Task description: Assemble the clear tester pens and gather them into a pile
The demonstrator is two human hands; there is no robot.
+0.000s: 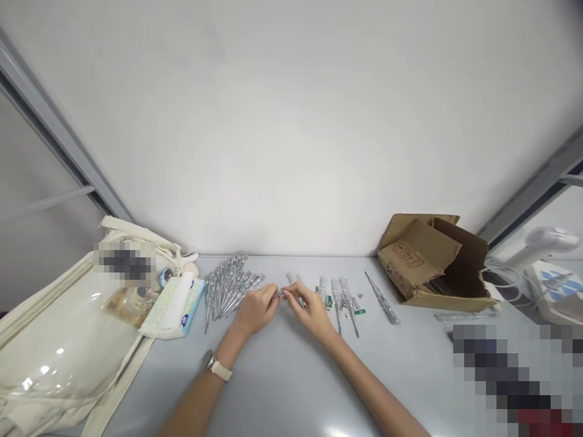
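My left hand (259,308), with a watch on its wrist, is closed around a clear-handled tester screwdriver (278,293). The fingertips of my right hand (310,308) pinch the handle's end. Most of this screwdriver is hidden by my fingers. Left of my hands, a fanned pile of similar screwdrivers (228,282) lies on the table. Several more clear-handled screwdrivers (337,297) lie just right of my right hand, with small green strips (359,312) and tiny metal parts (361,295) among them. Another screwdriver (382,298) lies apart, farther right.
An open cardboard box (410,267) stands at the back right against the wall. To the left are a tissue pack (175,306) and a large cream bag (59,340) with a clear front. A white device (555,285) with cables is at the far right.
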